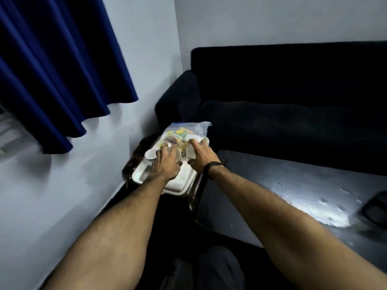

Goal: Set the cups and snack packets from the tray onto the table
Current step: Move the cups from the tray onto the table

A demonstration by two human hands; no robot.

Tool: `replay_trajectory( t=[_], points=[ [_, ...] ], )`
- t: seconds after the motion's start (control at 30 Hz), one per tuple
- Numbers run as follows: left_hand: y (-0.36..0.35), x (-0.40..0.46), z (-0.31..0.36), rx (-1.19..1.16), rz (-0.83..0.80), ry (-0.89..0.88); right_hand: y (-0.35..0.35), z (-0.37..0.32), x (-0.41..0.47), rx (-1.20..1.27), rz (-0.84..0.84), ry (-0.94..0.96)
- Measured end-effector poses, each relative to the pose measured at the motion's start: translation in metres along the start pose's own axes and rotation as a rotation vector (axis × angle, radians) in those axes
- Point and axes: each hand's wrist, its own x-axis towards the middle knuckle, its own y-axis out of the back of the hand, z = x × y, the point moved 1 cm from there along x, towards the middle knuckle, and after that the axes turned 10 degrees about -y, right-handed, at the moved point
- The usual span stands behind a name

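Observation:
A white tray [139,175] sits on a small dark stand between the wall and the sofa. White cups and snack packets [179,133] in clear plastic lie on it. My left hand [165,164] reaches over a white cup [175,156], its fingers curled round the rim. Another small white cup [151,154] stands just left of it. My right hand [202,158] grips a second white cup [191,152] from the side, thumb low and fingers over its top. A black band is on my right wrist.
A dark glossy table [293,195] stretches to the right of the tray, with a black object [374,208] at its right edge. A dark sofa [293,101] stands behind. A blue curtain [52,70] hangs at left by the white wall.

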Motion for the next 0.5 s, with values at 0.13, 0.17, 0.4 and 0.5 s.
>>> replay_trajectory(
  t=[0.13, 0.17, 0.4, 0.5],
  points=[
    [-0.017, 0.003, 0.078, -0.026, -0.037, -0.127, 0.049, 0.079, -0.019, -0.019, 0.033, -0.100],
    [-0.024, 0.003, 0.097, -0.049, -0.070, -0.143, 0.059, 0.100, -0.025, -0.025, 0.052, -0.131],
    [-0.075, -0.010, 0.196, -0.101, -0.259, -0.266, 0.098, 0.231, -0.083, -0.080, 0.100, -0.364],
    [-0.099, -0.016, 0.225, -0.132, -0.319, -0.297, 0.099, 0.269, -0.103, -0.097, 0.071, -0.432]
  ],
)
